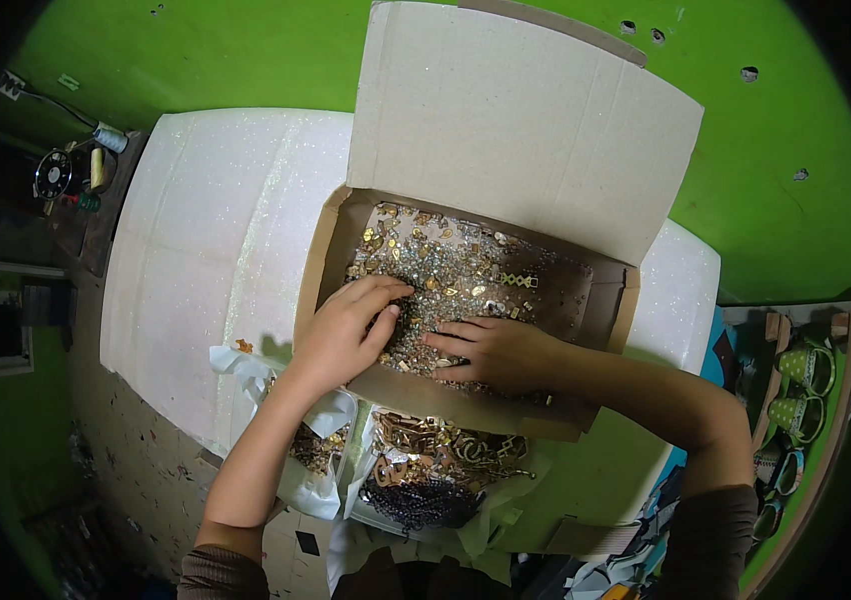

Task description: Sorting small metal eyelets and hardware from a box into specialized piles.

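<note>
An open cardboard box (312,290) holds a layer of loose beads and trinkets (446,255), clear, silvery and gold-coloured. Over the left part of this layer is my left hand (346,325), its thumb apart from the fingers and the fingertips beside a dark patch of beads. My right hand (496,352) lies low on the beads to the right, fingers spread and touching them. Neither hand shows anything gripped, though the undersides are hidden. Beyond the right hand lies a short linked gold-coloured piece (519,281).
The box's raised lid (526,110) leans back toward a green wall. Nearer me are gold-coloured chains (446,445), dark strung beads (421,503) and a paper-lined container of small beads (318,448). A glittery white tabletop (196,250) extends left. Patterned shoes (801,418) sit on a rack at right.
</note>
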{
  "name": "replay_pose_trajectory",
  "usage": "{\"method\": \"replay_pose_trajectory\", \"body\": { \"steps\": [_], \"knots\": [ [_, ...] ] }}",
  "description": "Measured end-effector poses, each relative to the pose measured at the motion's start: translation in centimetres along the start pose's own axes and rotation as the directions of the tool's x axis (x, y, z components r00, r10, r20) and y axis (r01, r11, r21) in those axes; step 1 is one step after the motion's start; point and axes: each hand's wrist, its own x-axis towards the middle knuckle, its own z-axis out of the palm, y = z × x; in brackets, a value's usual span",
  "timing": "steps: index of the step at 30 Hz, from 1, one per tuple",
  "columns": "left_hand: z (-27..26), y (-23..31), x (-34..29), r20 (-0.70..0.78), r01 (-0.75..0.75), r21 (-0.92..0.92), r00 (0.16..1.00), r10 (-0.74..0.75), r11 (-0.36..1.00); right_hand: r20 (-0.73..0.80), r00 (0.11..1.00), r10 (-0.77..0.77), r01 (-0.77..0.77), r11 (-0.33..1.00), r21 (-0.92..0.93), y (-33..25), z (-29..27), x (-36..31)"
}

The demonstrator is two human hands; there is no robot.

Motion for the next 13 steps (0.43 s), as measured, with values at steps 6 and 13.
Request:
{"method": "replay_pose_trajectory", "body": {
  "steps": [6, 13],
  "knots": [
    [0.20, 0.09, -0.06, -0.005, 0.005, 0.022, 1.000, -0.005, 1.000, 0.177, 0.983, 0.045, -0.043, 0.999, -0.016, -0.13, 0.21, 0.04],
    [0.08, 0.09, 0.01, -0.003, 0.018, -0.007, 1.000, -0.018, 1.000, 0.214, 0.969, 0.122, -0.099, 0.988, -0.116, -0.50, 0.13, 0.45]
  ]
}}
